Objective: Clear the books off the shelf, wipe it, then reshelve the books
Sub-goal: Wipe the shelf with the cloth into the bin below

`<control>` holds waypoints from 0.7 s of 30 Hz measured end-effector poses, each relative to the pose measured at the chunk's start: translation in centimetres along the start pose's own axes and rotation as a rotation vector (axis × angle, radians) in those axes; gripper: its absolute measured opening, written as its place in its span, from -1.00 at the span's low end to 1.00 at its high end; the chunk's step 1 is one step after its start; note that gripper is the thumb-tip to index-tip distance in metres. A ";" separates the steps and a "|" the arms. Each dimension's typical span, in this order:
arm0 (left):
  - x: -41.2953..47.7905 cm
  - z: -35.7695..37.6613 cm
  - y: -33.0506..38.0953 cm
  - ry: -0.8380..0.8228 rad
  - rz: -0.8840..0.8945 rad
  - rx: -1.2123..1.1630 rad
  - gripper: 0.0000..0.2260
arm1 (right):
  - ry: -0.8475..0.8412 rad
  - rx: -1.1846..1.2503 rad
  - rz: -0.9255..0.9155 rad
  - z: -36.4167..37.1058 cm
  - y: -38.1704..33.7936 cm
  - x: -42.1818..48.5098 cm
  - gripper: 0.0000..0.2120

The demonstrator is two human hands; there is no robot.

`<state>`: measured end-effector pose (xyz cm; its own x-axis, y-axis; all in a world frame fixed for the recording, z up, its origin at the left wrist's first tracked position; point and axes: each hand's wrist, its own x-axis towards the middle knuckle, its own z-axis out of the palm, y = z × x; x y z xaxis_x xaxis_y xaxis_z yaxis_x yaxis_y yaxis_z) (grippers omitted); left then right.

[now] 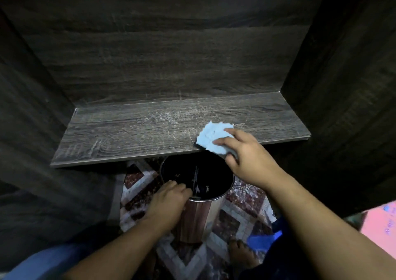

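No word, label, brand or number can be read anywhere in this view. The only marks that look like print are a few small blue smudges on the pink flat object at the lower right edge, and they are too blurred to make out.
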<state>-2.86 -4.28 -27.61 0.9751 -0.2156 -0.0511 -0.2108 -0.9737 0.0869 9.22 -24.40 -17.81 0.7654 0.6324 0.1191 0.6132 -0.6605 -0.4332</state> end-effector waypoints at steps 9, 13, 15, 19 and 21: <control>3.6 4.9 -1.0 0.044 -0.093 0.205 -0.79 | 0.017 -0.333 -0.016 2.1 3.4 3.1 -0.35; 4.9 6.8 -1.5 -0.026 -0.203 0.189 -0.63 | -0.032 -0.279 0.058 1.9 3.7 3.2 -0.26; 5.3 7.3 -1.2 0.014 -0.245 0.165 -0.63 | -0.040 -0.290 0.090 2.1 3.7 3.3 -0.22; 5.4 5.8 0.6 0.247 -0.194 0.110 -0.66 | -0.026 -0.167 0.091 2.6 4.4 3.8 -0.22; 5.5 3.9 1.4 0.444 -0.113 0.074 -0.66 | 0.001 -0.036 0.081 2.5 4.7 3.9 -0.30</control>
<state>1.92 -7.09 -31.67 0.9240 -0.0707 0.3759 -0.0899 -0.9954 0.0337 14.59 -24.00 -21.62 0.8133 0.5755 0.0861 0.5556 -0.7240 -0.4089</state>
